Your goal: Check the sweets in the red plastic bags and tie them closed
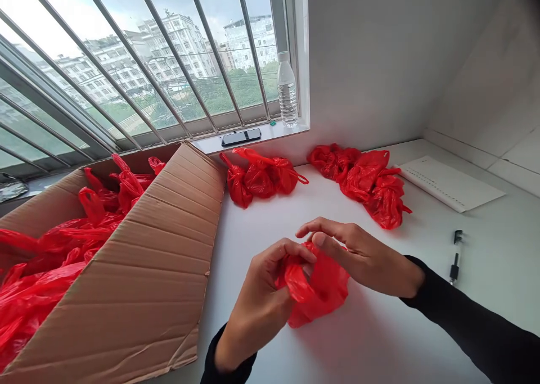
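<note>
A red plastic bag (323,294) is held above the white table, its loop handle sticking out toward me. My left hand (270,294) is closed round the upper left part of this bag, fingers curled into the plastic. My right hand (354,254) is at the bag's top right, palm down, with its fingers stretched out and the thumb apart from them. Whether the right fingertips touch the plastic is hard to make out. Beyond my hands lie bunched red bags (261,176) by the window ledge and another heap of red bags (365,181) to the right.
At left stands an open cardboard box (164,249) full of red bags. A phone (241,137) and a plastic bottle (287,91) are on the window ledge. A notepad (451,181) and a pen (455,257) lie on the table (422,339) at right.
</note>
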{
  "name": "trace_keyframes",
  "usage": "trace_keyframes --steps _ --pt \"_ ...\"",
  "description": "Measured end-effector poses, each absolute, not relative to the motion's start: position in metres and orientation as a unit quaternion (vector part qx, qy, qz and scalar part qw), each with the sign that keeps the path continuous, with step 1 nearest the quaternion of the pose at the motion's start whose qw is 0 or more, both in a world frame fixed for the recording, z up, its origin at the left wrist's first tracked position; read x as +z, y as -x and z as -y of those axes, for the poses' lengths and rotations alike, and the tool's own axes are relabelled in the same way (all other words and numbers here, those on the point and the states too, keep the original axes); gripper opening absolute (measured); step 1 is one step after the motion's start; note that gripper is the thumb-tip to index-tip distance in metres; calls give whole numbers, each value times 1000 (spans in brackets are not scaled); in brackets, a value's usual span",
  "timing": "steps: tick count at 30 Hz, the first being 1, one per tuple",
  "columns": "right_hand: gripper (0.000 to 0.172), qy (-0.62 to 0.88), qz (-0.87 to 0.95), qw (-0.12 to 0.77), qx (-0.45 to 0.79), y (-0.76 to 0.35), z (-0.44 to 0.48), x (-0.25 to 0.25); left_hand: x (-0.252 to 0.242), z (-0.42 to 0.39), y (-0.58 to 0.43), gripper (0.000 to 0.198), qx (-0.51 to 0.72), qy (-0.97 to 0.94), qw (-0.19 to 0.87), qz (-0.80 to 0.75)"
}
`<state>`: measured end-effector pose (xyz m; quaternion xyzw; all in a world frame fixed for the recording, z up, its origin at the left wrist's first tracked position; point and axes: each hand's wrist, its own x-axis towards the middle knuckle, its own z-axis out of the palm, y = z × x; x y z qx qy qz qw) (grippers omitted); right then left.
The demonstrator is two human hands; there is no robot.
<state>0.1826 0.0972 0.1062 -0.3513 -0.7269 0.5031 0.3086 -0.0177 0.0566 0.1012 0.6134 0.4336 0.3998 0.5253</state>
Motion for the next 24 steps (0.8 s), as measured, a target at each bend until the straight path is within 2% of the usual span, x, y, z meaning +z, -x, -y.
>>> trace_keyframes --steps 3,5,10,12,18,24 --pt "39 370 707 296 525 -179 -103 97 89 -56 15 38 421 -663 422 -452" --pt "33 339 713 284 544 -177 -106 90 79 -58 12 48 450 -690 337 -455" --pt "17 267 703 227 619 -179 -115 75 61 -60 10 52 495 -725 205 -433" --pt "15 294 704 232 604 -181 -116 74 58 -60 13 52 493 -734 186 -429" --pt "16 387 693 331 510 -180 -106 86 59 -55 19 48 452 -739 206 -456" --pt "21 422 708 335 457 -193 -99 81 50 -46 42 37 459 -649 222 -565"
